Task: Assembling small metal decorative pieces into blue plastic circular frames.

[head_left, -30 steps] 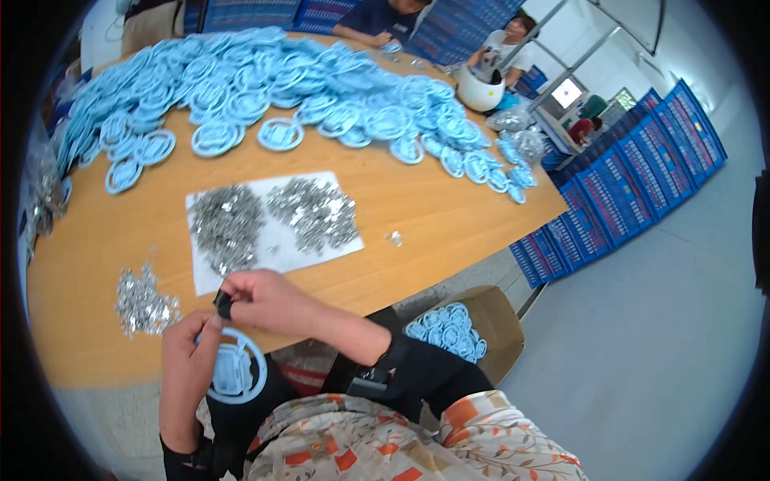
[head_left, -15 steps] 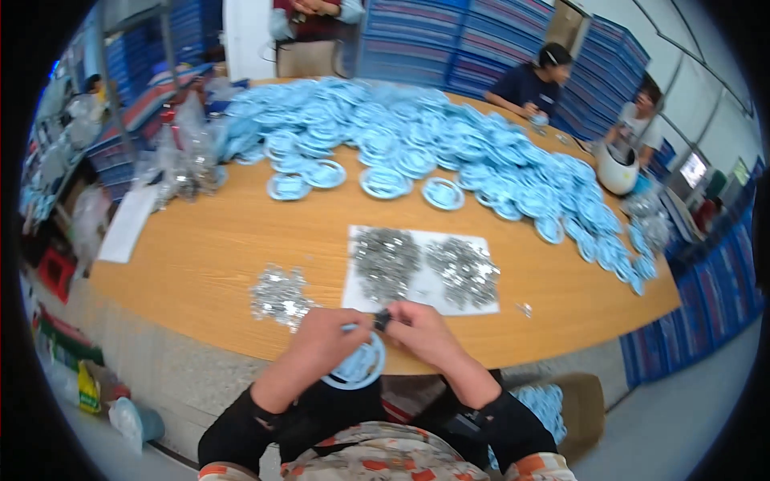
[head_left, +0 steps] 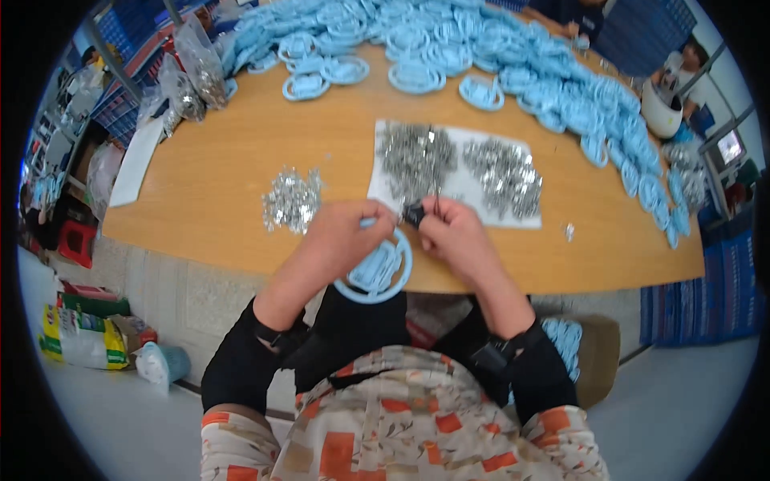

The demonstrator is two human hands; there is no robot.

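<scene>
Box (head_left: 601, 359) of blue pieces (head_left: 561, 343) is low by my right leg. Ring (head_left: 374, 271) hangs at the bench (head_left: 208, 192) edge over my lap. Left hand (head_left: 345, 234): fingers closed, pinching its top rim; lower part hangs free, so a slack pinch could let it twist or drop. Right hand (head_left: 459, 234): fingers pinched on a black piece (head_left: 413, 213) by the left fingertips; can't tell if it touches the ring. Fingers mostly cover the piece, so it could slip or sit crooked unseen. Loose metal pile (head_left: 293, 200) is just beside my left hand; a wrist sweep could scatter it. White sheet (head_left: 525, 218) beyond has two more piles; a knuckle catching it could mix them. Far side: big blue heap (head_left: 513, 52), well clear of me.
</scene>
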